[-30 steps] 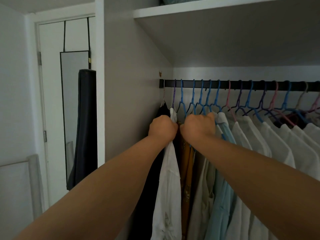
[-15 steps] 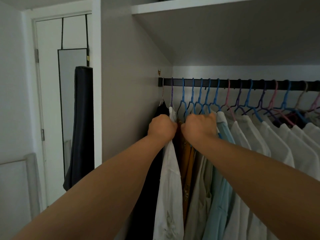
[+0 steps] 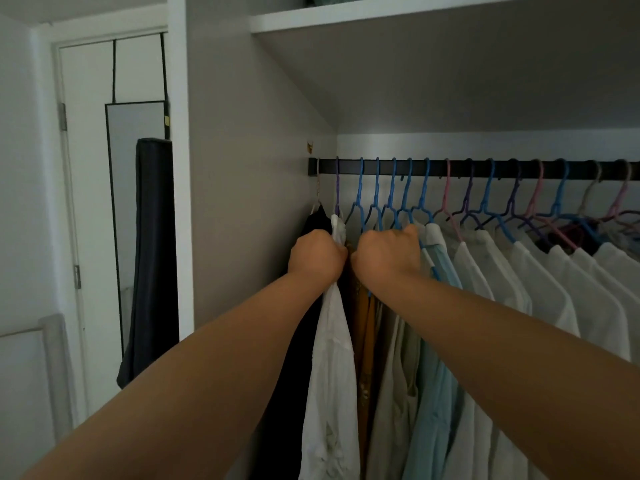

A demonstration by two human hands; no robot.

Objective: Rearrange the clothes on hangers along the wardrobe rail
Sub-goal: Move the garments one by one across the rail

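Pretty dim and flat overall, with a cool grayish cast. The only brighter patches are the white door [image 3: 86,161] at far left and the shelf edge [image 3: 381,12] up top, so light seems to come from the room side. The hanging clothes [image 3: 398,375] sink into murky shadow, straight lines bow a bit near the edges, and everything looks soft and slightly smeared.

A rail [image 3: 485,168] runs from the wardrobe's left side wall [image 3: 249,202] off to the right, under a shelf [image 3: 381,10], and hangers [image 3: 391,199] hook over it in a row with garments [image 3: 519,289] hanging below them. The left hand [image 3: 317,254] is at the garments nearest the wall and the right hand [image 3: 388,252] is just beside it on the right, among the hangers there. Left of the wardrobe, beyond its side wall, a mirror [image 3: 135,209] hangs on a door [image 3: 90,168].
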